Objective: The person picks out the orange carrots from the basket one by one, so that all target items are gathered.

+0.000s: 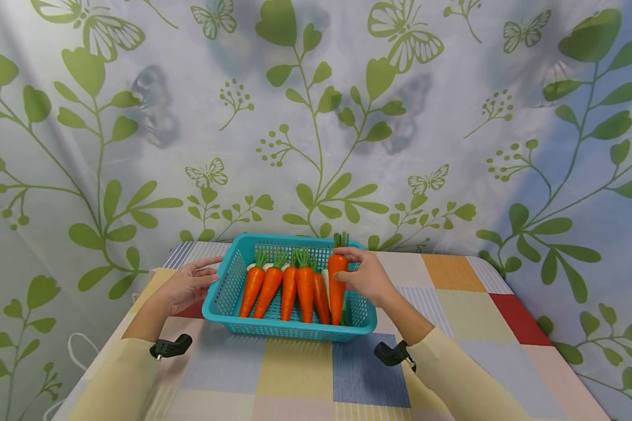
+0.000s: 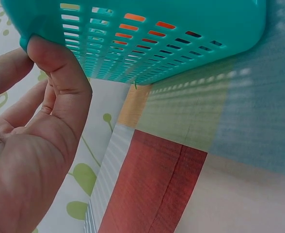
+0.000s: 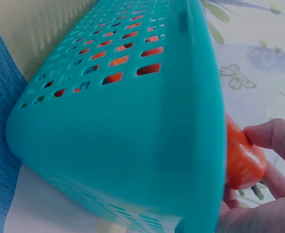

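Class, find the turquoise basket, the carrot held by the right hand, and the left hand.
Turquoise basket [image 3: 125, 138], right wrist view: solid part of its wall.
Held carrot [image 1: 337, 287], head view: middle of its orange root.
Left hand [image 1: 183, 287], head view: middle, behind the fingers.

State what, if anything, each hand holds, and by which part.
Right hand: rightmost orange tapered carrot, by its thick end. Left hand touches a turquoise plastic basket at its rim; grip unclear.

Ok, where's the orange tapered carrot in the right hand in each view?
Head: orange tapered carrot, just right of centre, below the middle.
Left wrist: can't single it out.
Right wrist: right side, below the middle.
Shared landmark: turquoise perforated plastic basket.
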A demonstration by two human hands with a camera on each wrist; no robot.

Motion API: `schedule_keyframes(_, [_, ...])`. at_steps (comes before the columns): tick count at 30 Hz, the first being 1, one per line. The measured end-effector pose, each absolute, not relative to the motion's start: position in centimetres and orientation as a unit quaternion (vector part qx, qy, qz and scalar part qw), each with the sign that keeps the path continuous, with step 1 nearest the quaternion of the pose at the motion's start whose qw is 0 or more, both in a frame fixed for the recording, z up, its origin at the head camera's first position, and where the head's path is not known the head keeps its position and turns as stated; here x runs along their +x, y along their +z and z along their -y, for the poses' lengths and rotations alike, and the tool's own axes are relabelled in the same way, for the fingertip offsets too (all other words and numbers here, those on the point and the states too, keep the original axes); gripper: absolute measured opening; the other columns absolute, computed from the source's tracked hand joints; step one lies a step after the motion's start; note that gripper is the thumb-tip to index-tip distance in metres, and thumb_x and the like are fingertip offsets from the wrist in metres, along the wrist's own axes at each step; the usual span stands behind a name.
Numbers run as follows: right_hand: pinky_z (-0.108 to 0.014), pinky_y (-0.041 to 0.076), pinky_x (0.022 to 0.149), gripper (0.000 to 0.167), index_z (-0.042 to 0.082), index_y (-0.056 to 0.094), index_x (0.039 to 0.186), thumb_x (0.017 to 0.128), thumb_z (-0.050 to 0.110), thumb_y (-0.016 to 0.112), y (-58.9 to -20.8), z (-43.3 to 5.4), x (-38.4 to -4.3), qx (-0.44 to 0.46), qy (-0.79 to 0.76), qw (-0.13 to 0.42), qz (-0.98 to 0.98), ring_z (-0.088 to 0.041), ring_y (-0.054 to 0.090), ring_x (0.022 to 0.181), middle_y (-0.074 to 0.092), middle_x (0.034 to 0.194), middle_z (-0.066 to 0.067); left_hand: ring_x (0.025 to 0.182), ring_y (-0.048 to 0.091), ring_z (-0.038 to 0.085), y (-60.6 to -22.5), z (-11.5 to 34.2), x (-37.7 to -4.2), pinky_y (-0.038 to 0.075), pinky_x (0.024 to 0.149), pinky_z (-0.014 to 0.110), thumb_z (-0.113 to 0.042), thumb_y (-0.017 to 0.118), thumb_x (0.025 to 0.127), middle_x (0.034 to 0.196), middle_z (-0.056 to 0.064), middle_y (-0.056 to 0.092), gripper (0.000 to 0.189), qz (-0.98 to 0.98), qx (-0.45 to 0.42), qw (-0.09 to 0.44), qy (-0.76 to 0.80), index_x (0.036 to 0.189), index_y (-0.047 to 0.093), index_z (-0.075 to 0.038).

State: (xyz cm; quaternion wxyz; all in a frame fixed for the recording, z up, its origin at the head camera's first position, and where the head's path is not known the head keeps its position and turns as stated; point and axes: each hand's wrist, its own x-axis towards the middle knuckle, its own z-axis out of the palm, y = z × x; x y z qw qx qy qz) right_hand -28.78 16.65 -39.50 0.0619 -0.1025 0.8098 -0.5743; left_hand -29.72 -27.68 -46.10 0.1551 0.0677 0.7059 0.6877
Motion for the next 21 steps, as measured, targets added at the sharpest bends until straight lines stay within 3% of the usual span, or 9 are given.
schedule_keyframes(12, [-0.041, 0.065, 0.075, 0.055, 0.016, 0.059, 0.142, 0.091, 0.007, 0.075, -38.6, -18.6, -28.6, -0.102, -0.622, 0.039, -0.776, -0.029, 0.070, 0.102, 0.048, 0.143, -0.018, 0.108, 0.071, 0.017, -46.2, 27.7, -29.8, 0.059, 0.097, 0.038, -0.018, 0.061, 0.104, 0.120, 0.001, 0.069, 0.070, -0.699, 0.069, 0.158, 0.694, 0.162, 0.024, -0.007])
schedule_keyframes(21, [-0.043, 0.064, 0.084, 0.059, 0.011, 0.050, 0.150, 0.095, 0.010, 0.072, -38.5, -20.6, -28.8, -0.079, -0.682, 0.055, -0.725, -0.029, 0.068, 0.111, 0.046, 0.146, -0.018, 0.105, 0.071, 0.013, -46.0, 27.7, -29.7, 0.059, 0.098, 0.037, -0.018, 0.061, 0.104, 0.118, -0.001, 0.068, 0.070, -0.701, 0.068, 0.159, 0.691, 0.162, 0.025, -0.007])
